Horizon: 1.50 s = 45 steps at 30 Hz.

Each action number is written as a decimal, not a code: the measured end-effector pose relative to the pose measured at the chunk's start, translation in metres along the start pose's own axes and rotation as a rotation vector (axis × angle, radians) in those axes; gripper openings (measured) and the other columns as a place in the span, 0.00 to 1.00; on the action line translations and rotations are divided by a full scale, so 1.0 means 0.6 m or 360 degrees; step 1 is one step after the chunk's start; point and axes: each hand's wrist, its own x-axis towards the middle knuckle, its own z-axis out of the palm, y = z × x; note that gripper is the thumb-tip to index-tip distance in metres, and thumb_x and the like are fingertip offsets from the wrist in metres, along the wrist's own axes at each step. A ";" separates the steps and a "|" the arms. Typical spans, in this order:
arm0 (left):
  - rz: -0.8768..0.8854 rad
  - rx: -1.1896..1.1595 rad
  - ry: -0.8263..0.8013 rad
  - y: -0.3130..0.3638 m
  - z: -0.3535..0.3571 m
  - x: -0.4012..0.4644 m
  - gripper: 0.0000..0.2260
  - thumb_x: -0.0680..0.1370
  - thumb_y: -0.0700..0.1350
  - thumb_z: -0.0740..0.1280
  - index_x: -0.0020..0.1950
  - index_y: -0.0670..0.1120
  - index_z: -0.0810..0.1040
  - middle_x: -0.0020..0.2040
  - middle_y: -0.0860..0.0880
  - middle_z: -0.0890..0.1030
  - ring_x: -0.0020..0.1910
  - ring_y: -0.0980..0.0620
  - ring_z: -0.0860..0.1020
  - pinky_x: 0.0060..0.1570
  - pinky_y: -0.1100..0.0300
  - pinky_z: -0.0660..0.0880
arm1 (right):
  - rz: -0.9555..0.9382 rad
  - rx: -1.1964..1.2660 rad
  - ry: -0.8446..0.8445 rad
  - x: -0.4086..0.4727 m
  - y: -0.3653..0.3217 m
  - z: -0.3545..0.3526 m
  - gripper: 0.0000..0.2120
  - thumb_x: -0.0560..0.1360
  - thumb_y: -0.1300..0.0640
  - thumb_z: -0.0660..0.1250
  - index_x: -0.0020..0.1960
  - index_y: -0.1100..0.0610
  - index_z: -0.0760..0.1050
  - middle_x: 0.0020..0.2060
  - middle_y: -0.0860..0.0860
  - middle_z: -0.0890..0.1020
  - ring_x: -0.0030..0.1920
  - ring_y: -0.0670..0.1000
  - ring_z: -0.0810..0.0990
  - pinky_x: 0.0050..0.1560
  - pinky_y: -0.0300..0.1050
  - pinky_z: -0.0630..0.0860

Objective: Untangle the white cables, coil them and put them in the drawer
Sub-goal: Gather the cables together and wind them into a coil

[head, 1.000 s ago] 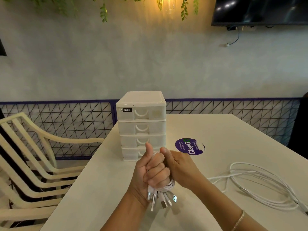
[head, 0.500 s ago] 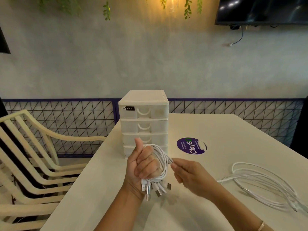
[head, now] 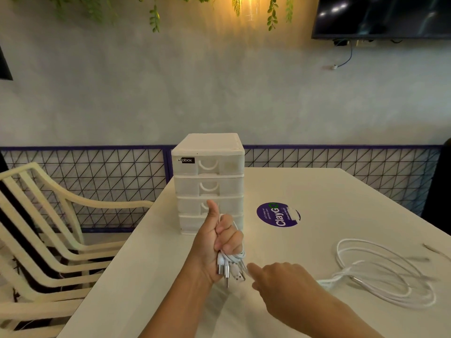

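One coiled bundle of white cables (head: pixel 231 261) stays clenched in my left hand (head: pixel 217 245); my right hand (head: pixel 275 279) has dropped beneath it, seemingly pinching the tail end, so wrapping's nearly done.

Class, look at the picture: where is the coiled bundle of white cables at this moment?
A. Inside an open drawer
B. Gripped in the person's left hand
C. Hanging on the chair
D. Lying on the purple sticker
B: the left hand is curled round the coiled cables, plugs hanging below the fist, while the drawers of the drawer unit are all closed.
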 end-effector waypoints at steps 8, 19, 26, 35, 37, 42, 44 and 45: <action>-0.0029 0.1042 0.0222 -0.030 0.012 -0.002 0.25 0.67 0.68 0.52 0.24 0.47 0.62 0.17 0.50 0.61 0.18 0.54 0.66 0.23 0.64 0.64 | -0.0106 -0.0106 -0.0136 0.008 -0.016 -0.041 0.12 0.81 0.54 0.55 0.59 0.59 0.71 0.52 0.58 0.79 0.43 0.59 0.72 0.33 0.43 0.62; -0.0013 0.1916 0.0246 -0.045 0.020 -0.001 0.26 0.75 0.66 0.49 0.32 0.45 0.65 0.21 0.53 0.73 0.23 0.58 0.72 0.33 0.62 0.70 | 0.0066 0.0369 -0.0006 0.006 0.042 -0.104 0.11 0.77 0.46 0.62 0.50 0.49 0.80 0.40 0.46 0.81 0.38 0.45 0.74 0.36 0.37 0.68; -0.0292 0.2008 -0.0155 -0.045 0.023 -0.015 0.35 0.66 0.72 0.39 0.37 0.44 0.70 0.19 0.49 0.73 0.22 0.55 0.72 0.37 0.62 0.74 | 0.0081 0.0500 0.0018 0.022 0.085 -0.141 0.16 0.74 0.42 0.64 0.33 0.49 0.76 0.27 0.44 0.78 0.30 0.41 0.72 0.32 0.32 0.66; -0.0681 0.1060 -0.0616 -0.056 0.013 -0.019 0.34 0.55 0.80 0.50 0.26 0.47 0.65 0.16 0.51 0.65 0.14 0.57 0.64 0.19 0.69 0.65 | 0.0255 0.0577 0.0522 0.071 0.125 -0.145 0.19 0.74 0.43 0.65 0.28 0.51 0.70 0.26 0.47 0.75 0.28 0.45 0.71 0.28 0.34 0.64; -0.0659 0.1087 -0.0736 -0.056 0.011 -0.021 0.34 0.55 0.78 0.63 0.29 0.47 0.63 0.17 0.52 0.65 0.15 0.57 0.64 0.19 0.69 0.64 | 0.0283 0.0528 0.0549 0.078 0.134 -0.140 0.20 0.74 0.43 0.65 0.27 0.50 0.68 0.25 0.45 0.73 0.28 0.44 0.71 0.28 0.34 0.63; -0.0676 0.1197 -0.0783 -0.055 0.014 -0.032 0.29 0.61 0.72 0.69 0.28 0.48 0.63 0.16 0.54 0.63 0.14 0.57 0.62 0.18 0.71 0.61 | 0.0533 0.0460 0.0793 0.082 0.180 -0.137 0.26 0.75 0.42 0.62 0.24 0.55 0.65 0.22 0.49 0.69 0.28 0.49 0.68 0.28 0.40 0.61; -0.0696 0.1098 -0.0799 -0.051 0.017 -0.032 0.26 0.63 0.72 0.68 0.27 0.51 0.65 0.15 0.55 0.63 0.14 0.58 0.63 0.18 0.72 0.59 | 0.0642 0.0405 0.0836 0.080 0.204 -0.129 0.26 0.75 0.42 0.61 0.23 0.54 0.65 0.22 0.48 0.70 0.28 0.48 0.68 0.29 0.40 0.61; -0.0711 0.1054 -0.0819 -0.050 0.017 -0.032 0.25 0.64 0.72 0.67 0.26 0.51 0.65 0.15 0.55 0.63 0.14 0.58 0.63 0.18 0.72 0.58 | 0.0676 0.0378 0.0857 0.080 0.215 -0.120 0.26 0.75 0.41 0.61 0.23 0.54 0.65 0.22 0.49 0.70 0.28 0.48 0.69 0.29 0.40 0.62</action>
